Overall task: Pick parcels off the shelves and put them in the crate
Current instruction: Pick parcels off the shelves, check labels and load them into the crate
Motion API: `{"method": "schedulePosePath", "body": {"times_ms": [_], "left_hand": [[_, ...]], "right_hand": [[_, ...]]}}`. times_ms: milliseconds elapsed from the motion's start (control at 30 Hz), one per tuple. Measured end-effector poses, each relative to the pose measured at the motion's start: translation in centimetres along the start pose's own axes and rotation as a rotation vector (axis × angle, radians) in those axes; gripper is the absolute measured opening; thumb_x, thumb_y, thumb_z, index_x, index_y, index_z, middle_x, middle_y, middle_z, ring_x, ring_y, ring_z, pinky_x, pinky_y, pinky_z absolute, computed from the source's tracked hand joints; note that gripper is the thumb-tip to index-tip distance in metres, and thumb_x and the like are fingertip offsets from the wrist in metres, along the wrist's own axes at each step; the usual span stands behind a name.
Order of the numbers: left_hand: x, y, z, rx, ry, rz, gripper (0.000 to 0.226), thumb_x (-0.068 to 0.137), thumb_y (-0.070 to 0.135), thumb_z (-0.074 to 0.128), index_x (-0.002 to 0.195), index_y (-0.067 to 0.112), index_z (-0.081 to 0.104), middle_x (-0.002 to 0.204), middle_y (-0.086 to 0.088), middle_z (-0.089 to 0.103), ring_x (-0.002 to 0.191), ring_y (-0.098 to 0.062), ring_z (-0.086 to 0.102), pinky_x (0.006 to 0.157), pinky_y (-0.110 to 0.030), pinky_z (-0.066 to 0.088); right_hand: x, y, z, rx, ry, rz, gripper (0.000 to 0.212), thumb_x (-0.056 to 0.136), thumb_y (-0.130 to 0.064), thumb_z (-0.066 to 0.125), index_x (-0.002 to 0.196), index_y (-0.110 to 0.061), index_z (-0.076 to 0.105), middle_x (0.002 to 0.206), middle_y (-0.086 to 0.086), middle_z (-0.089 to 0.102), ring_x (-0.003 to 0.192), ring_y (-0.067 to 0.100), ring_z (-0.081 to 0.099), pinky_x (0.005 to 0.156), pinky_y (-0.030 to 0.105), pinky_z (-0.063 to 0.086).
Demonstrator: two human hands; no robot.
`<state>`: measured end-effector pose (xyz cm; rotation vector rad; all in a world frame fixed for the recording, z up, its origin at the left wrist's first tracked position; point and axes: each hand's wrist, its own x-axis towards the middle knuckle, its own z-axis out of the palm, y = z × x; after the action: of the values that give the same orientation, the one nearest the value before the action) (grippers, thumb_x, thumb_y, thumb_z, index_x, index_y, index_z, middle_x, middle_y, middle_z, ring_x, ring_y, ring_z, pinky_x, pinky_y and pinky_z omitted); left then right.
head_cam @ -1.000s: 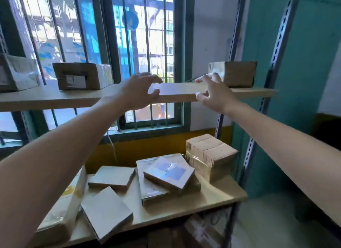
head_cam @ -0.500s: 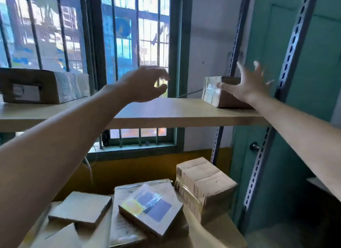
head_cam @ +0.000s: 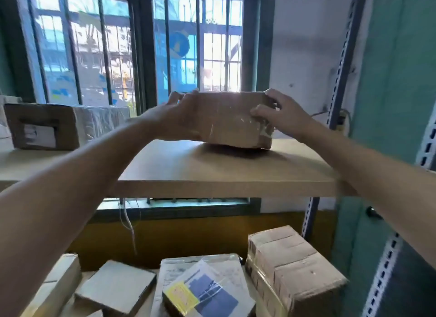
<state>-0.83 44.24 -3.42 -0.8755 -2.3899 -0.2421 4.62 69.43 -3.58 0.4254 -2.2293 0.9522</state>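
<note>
Nearest, at the bottom edge, a lower shelf (head_cam: 151, 303) is seen loaded with parcels. A flat cardboard box (head_cam: 118, 287) lies on the left, and a film-wrapped packet with a blue and yellow label (head_cam: 203, 293) is laid on a larger wrapped packet (head_cam: 186, 264) in the middle. A stack of taped cartons (head_cam: 297, 269) is set on the right. Over them, both bare forearms are stretched up and away. Further out, the upper shelf (head_cam: 224, 175) is crossed by the arms, its wooden board bare along the near edge. And there it is, towards the far right of that board: the brown taped parcel (head_cam: 231, 123), gripped at both ends. The left hand (head_cam: 179, 121) is laid against its left end, fingers hooked over the top corner. The right hand (head_cam: 283, 113) is clamped on the right end, fingers curled over the top and the thumb pressed on the near face. The parcel's underside is seen right at the board, with a shadow beneath; whether it is touching cannot be told. Well to the left on the same board, a second carton with a white label (head_cam: 44, 128) is seen, partly wrapped in clear film. At the right, a slotted steel upright (head_cam: 339, 57) is seen just beyond the right hand, with a teal door (head_cam: 401, 92) beside it. Farthest off, a barred window (head_cam: 200, 45) is lit brightly behind the parcel.
</note>
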Motion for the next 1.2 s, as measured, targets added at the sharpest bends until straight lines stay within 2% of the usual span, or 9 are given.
{"method": "schedulePosePath", "body": {"times_ms": [167,267,467,667,833,933,1000,1100,1200], "left_hand": [[-0.1,-1.7,0.5,-0.538,0.257,-0.107,0.110,0.068,0.049,0.063,0.146,0.015,-0.006,0.157,-0.012,0.005,0.142,-0.019,0.016,0.114,-0.037,0.012],[-0.2,-2.3,1.4,-0.634,0.247,-0.132,0.100,0.073,0.046,0.062,0.145,0.021,-0.003,0.156,-0.003,0.011,0.126,0.005,0.032,0.099,-0.026,0.022],[0.0,-2.5,1.7,-0.661,0.124,-0.114,0.101,0.067,0.053,0.061,0.145,0.025,0.004,0.150,-0.002,0.028,0.133,-0.020,0.038,0.101,-0.040,0.042],[-0.8,-2.1,1.3,-0.788,-0.016,-0.181,0.099,0.071,0.043,0.063,0.143,0.035,-0.003,0.140,-0.008,0.043,0.106,-0.015,0.055,0.057,-0.011,0.047],[-1.8,-0.4,0.1,-0.886,-0.131,-0.180,0.121,0.054,0.044,0.070,0.143,0.039,-0.013,0.151,-0.003,0.027,0.120,-0.016,0.041,0.089,-0.036,0.048],[-2.1,0.1,-0.6,-1.044,-0.111,-0.206,0.149,0.033,0.068,0.076,0.141,0.040,-0.022,0.152,0.001,0.025,0.127,-0.019,0.041,0.103,-0.048,0.039],[-2.1,0.2,-0.8,-1.146,-0.138,-0.226,0.162,0.016,0.078,0.072,0.139,0.039,-0.027,0.156,-0.002,0.018,0.130,-0.024,0.041,0.109,-0.052,0.032],[-1.8,0.2,-0.4,-1.175,-0.161,-0.266,0.135,0.039,0.082,0.060,0.138,0.045,-0.025,0.158,-0.005,0.011,0.131,-0.032,0.041,0.109,-0.056,0.030],[-1.9,-0.3,-0.1,-1.124,-0.120,-0.278,0.086,0.072,0.062,0.045,0.139,0.054,-0.007,0.159,-0.002,0.006,0.132,-0.034,0.038,0.108,-0.057,0.029]], "right_hand": [[1.5,0.0,0.5,0.453,0.108,0.219,0.016,0.085,-0.043,0.048,0.085,-0.030,0.057,0.084,-0.008,0.059,0.081,0.009,0.056,0.066,0.027,0.051],[1.3,1.1,-0.4,0.707,0.074,0.425,0.036,0.086,-0.054,0.040,0.091,-0.025,0.062,0.093,0.000,0.065,0.097,0.024,0.061,0.076,0.042,0.056],[0.4,1.7,-0.1,0.861,0.015,0.483,0.045,0.094,-0.050,0.031,0.086,-0.019,0.063,0.090,0.006,0.069,0.091,0.027,0.065,0.060,0.035,0.058],[-0.2,2.3,0.1,0.832,-0.058,0.471,0.050,0.094,-0.048,0.035,0.071,-0.020,0.070,0.074,0.002,0.073,0.068,0.018,0.072,0.057,0.032,0.059],[-0.4,2.1,-0.1,0.777,-0.077,0.441,0.051,0.097,-0.044,0.033,0.077,-0.021,0.073,0.082,0.002,0.074,0.077,0.021,0.072,0.059,0.033,0.058],[-0.9,2.1,0.1,0.515,-0.155,0.401,0.040,0.098,-0.041,0.034,0.118,-0.015,0.057,0.118,0.009,0.063,0.101,0.024,0.063,0.075,0.037,0.054],[-1.3,2.0,0.6,0.273,-0.218,0.327,0.029,0.095,-0.032,0.047,0.123,-0.022,0.045,0.131,0.004,0.053,0.103,0.013,0.058,0.080,0.028,0.052],[-1.5,1.3,1.5,0.117,-0.187,0.157,0.045,0.093,-0.029,0.053,0.135,-0.027,0.038,0.142,-0.004,0.042,0.123,0.010,0.043,0.102,0.030,0.038],[-1.4,-0.5,1.5,0.427,-0.099,0.244,0.039,0.097,-0.042,0.035,0.132,-0.028,0.047,0.137,-0.001,0.051,0.125,0.021,0.047,0.109,0.049,0.033]]}}
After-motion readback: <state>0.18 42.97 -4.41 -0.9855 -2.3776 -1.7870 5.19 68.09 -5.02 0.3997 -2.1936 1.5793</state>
